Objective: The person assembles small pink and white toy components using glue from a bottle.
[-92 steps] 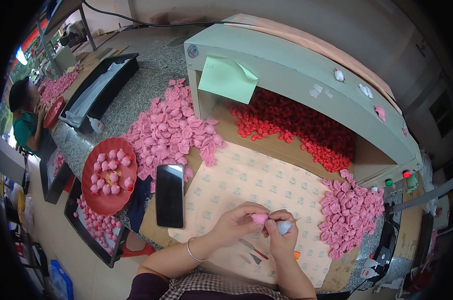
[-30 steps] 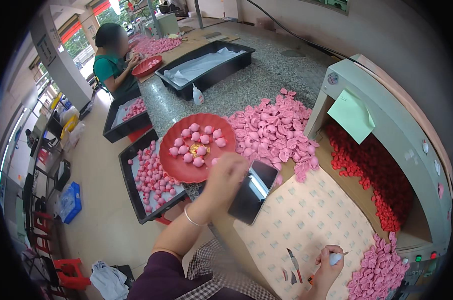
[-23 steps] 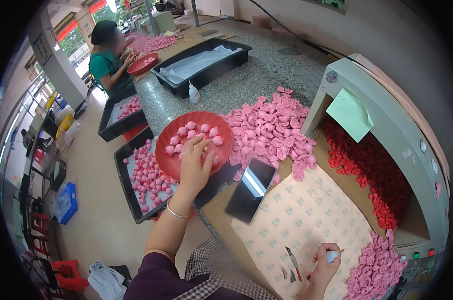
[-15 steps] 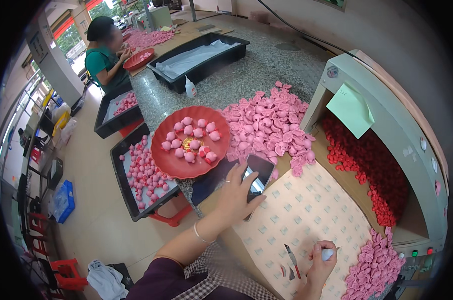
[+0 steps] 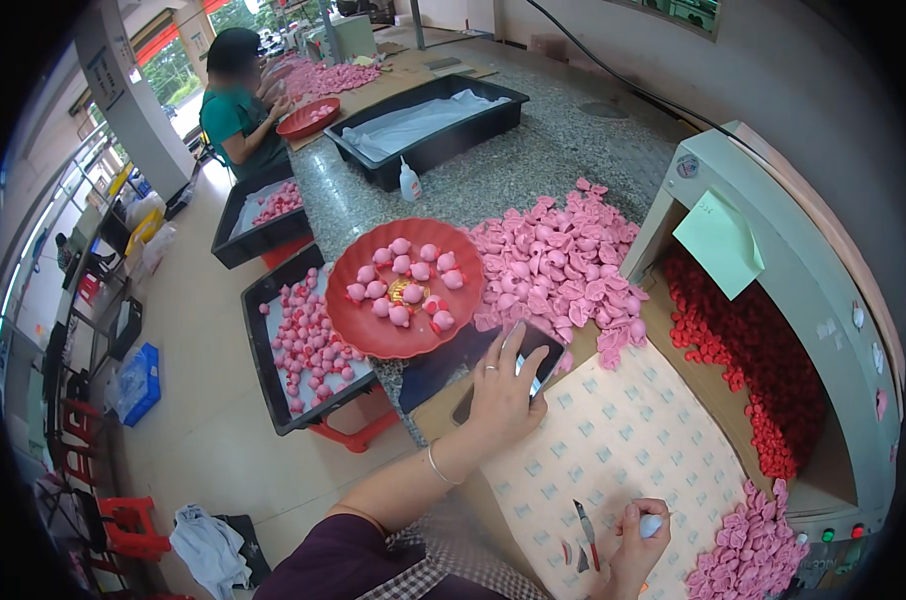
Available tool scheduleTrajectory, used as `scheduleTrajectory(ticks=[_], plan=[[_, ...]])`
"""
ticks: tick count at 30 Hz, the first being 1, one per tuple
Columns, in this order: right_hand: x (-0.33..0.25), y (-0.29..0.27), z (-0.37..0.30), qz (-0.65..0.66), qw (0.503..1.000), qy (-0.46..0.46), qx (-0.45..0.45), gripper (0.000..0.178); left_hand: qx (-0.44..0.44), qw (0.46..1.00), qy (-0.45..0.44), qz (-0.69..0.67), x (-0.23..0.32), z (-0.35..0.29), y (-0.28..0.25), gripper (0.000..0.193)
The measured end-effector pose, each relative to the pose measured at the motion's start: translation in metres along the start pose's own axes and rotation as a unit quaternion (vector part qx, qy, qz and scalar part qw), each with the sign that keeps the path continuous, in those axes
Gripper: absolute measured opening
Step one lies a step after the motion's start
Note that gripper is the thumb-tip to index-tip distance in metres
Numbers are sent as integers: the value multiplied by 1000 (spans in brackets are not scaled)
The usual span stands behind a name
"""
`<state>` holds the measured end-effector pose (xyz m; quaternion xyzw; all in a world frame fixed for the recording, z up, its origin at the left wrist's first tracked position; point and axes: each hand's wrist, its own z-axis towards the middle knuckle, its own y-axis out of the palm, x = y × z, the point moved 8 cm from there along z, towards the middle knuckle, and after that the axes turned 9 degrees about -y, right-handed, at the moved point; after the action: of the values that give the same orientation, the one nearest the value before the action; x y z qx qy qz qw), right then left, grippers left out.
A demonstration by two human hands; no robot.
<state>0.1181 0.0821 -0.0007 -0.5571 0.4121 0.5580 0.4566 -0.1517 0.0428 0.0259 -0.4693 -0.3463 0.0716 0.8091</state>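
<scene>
Our right hand [image 5: 641, 530] is closest to us, w/ its grip closed on a small white piece [image 5: 652, 524], over the sheet of stickers [image 5: 633, 450]. A red-handled tool [image 5: 585, 520] lies just beside it. Our left hand [image 5: 505, 385] rests flat on the black phone [image 5: 545, 352], fingers spread, gripping nothing. Past it sit the red plate [image 5: 373, 335] w/ pink pieces, then the pink pile [image 5: 563, 265] on the table [image 5: 533, 160].
</scene>
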Motion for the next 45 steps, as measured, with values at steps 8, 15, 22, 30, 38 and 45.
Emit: scheduleTrajectory(ticks=[8, 15, 22, 30, 38, 45], plan=[[-1, -4, 0, -30, 999, -35, 21, 7, 32, 998, 25, -56, -24, -12, -51, 41], [-1, 5, 1, -52, 998, -36, 1, 8, 8, 996, -20, 83, -79, -34, -63, 28], [0, 0, -2, -59, 998, -10, 10, 6, 114, 992, 26, 53, -42, -23, -85, 25], [-8, -9, 4, -133, 987, -93, 3, 3, -190, 937, -3, -292, 44, -17, -25, 9], [-35, -76, 17, -69, 993, -10, 91, 7, -388, 782, 10, -487, 144, -51, 43, 9], [-34, -120, 101, -197, 970, -68, 129, 16, -438, 749, -48, -495, 125, -71, 87, 17]])
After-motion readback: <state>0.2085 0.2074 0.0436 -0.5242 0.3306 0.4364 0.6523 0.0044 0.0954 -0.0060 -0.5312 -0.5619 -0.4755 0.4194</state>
